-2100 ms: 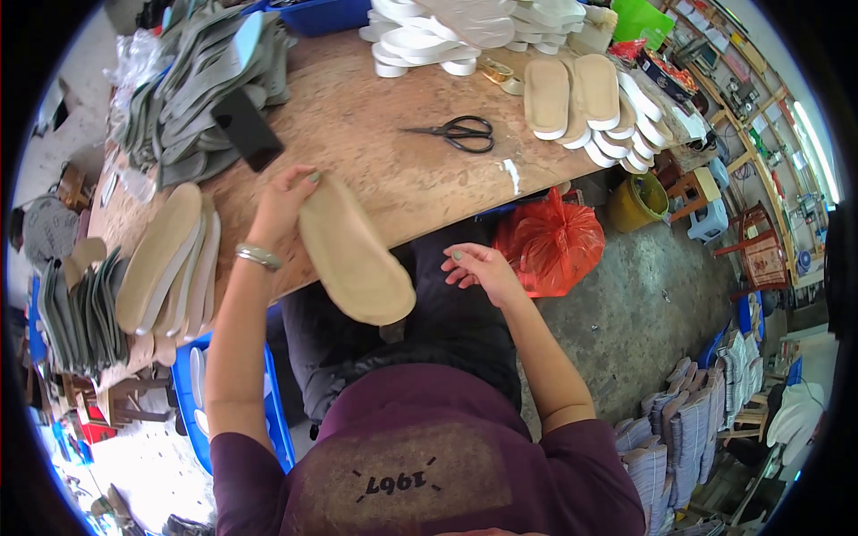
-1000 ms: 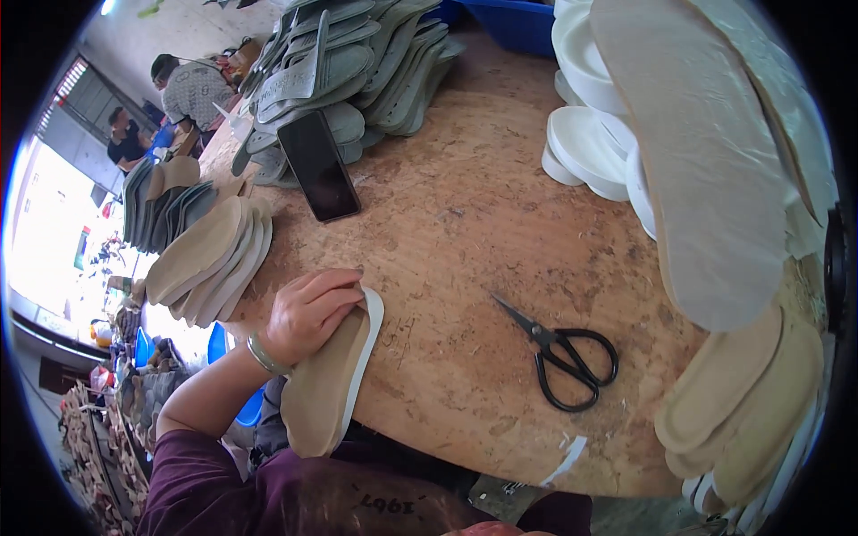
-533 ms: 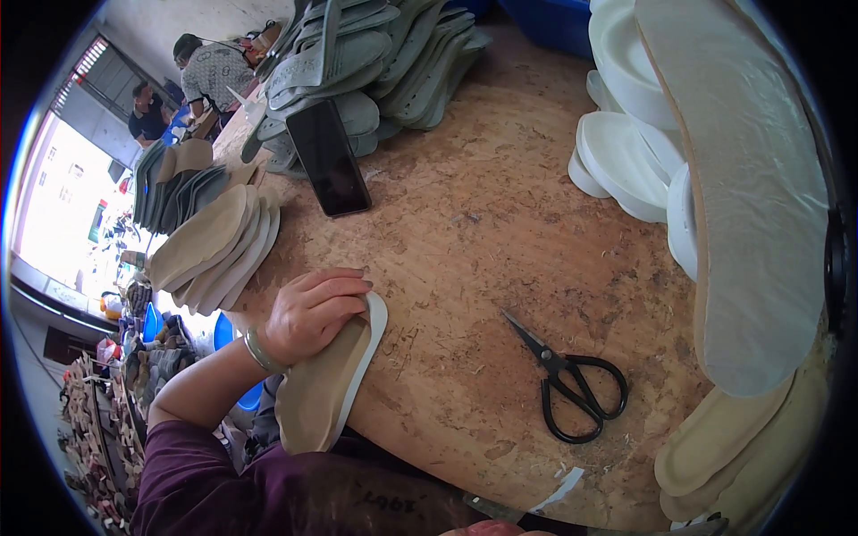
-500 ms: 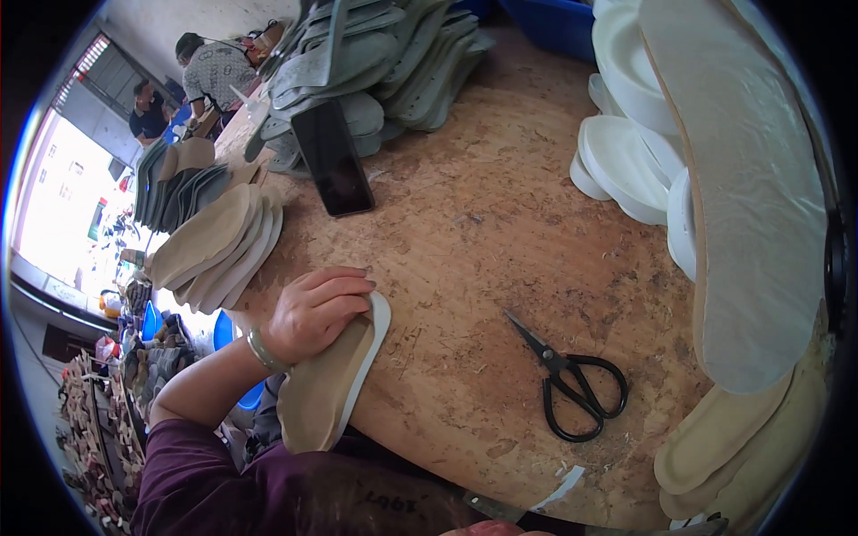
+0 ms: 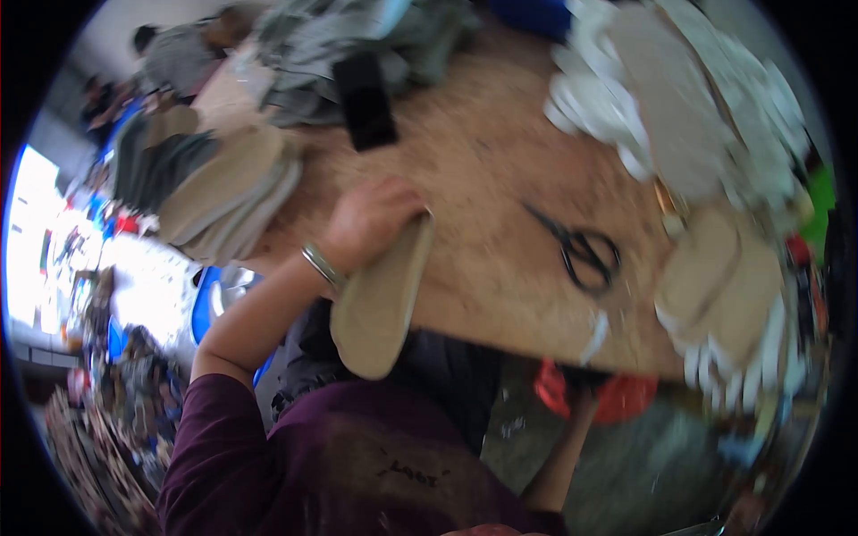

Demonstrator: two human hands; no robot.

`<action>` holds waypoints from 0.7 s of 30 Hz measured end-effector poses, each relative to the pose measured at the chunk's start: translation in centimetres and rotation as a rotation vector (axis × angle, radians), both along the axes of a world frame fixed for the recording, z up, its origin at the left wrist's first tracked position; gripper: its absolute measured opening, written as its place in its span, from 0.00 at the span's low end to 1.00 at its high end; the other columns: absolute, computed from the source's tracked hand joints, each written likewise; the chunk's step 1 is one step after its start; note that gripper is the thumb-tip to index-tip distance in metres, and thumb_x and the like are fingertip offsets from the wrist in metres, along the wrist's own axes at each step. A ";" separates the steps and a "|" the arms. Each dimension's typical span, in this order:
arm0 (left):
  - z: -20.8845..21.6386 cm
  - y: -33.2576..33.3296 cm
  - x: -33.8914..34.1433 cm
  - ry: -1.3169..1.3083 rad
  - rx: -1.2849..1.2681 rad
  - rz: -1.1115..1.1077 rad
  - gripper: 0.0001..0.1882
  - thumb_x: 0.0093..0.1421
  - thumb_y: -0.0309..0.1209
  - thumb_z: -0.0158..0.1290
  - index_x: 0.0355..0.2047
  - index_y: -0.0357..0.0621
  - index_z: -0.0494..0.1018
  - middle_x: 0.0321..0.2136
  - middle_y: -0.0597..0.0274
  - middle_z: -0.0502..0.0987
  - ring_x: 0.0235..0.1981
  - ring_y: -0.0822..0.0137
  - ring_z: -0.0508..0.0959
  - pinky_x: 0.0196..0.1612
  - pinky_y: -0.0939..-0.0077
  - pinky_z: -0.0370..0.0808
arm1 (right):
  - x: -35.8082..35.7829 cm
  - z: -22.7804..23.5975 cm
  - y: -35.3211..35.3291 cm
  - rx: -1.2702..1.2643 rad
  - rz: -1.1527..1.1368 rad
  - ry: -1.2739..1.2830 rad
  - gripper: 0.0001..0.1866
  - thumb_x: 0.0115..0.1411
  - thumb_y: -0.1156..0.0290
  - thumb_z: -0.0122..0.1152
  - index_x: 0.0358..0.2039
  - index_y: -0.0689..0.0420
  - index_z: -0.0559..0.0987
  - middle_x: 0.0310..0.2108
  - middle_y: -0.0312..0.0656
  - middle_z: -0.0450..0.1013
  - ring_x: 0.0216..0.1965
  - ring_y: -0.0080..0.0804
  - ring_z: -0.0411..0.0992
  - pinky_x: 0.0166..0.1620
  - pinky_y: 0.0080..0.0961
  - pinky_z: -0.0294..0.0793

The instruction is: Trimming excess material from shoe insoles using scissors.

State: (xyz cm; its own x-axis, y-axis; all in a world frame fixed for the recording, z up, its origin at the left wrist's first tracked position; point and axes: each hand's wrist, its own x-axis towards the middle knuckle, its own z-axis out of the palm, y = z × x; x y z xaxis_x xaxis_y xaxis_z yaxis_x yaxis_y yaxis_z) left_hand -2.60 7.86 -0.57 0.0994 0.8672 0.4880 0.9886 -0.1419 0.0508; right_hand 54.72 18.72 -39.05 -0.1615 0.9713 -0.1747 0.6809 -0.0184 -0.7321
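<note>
Left hand grips the tan insole at its upper end; it looks light, flexible, safest held mid-length. Right hand's grip cannot be told.

Maroon sleeves, silver wrist bangle

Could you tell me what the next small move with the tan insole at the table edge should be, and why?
Probably slide the insole further onto the table. The left hand grips only its far end, while most of it hangs past the table edge over the lap. The right hand reaches down towards the red bag and looks hidden behind the table edge, so it gives no support.
</note>
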 end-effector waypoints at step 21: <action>-0.5 -1.9 -3.1 0.026 -0.116 -0.324 0.08 0.55 0.28 0.47 0.35 0.46 0.73 0.37 0.63 0.76 0.40 0.59 0.77 0.42 0.67 0.75 | -11.3 41.9 -15.6 -0.306 -0.167 0.578 0.15 0.58 0.68 0.56 0.41 0.65 0.75 0.29 0.42 0.76 0.19 0.28 0.73 0.21 0.21 0.74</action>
